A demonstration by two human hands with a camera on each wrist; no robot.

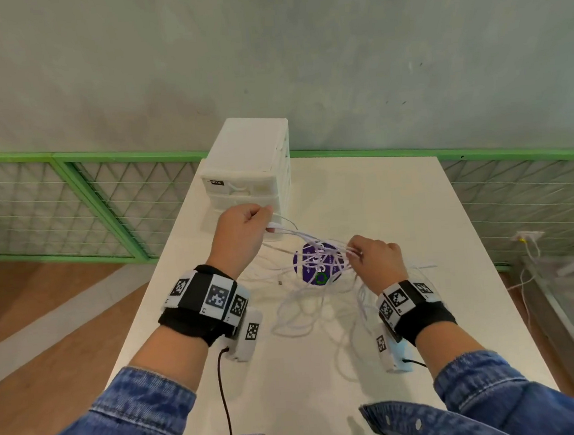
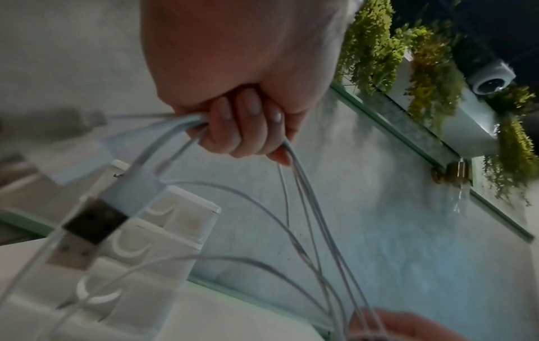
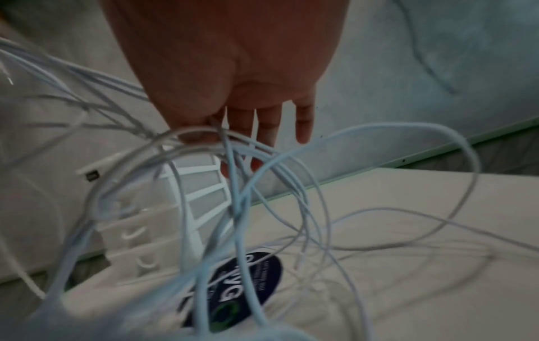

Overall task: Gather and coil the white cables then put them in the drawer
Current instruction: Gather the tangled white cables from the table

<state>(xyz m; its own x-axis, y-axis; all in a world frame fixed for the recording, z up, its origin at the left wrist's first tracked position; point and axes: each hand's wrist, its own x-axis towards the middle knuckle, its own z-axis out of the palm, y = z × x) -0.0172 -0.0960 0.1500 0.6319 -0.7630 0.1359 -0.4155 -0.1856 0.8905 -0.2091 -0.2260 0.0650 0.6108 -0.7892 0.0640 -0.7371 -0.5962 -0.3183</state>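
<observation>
A tangle of thin white cables (image 1: 306, 305) lies on the white table (image 1: 398, 208) and rises to both hands. My left hand (image 1: 245, 227) is fisted round several cable ends just in front of the drawer unit; its curled fingers (image 2: 245, 129) grip the strands, and a USB plug (image 2: 90, 221) dangles below. My right hand (image 1: 367, 255) pinches the same strands further along, above a purple sticker; in the right wrist view the cables (image 3: 239, 184) loop under its fingers (image 3: 268, 124). The white drawer unit (image 1: 251, 172) stands at the table's far edge, drawers closed.
A round purple sticker (image 1: 320, 262) sits on the table under the cables. A green-framed wire fence (image 1: 106, 204) runs behind the table below a grey wall. Another white cord hangs from a wall socket (image 1: 527, 236) at the right. Wooden floor lies left.
</observation>
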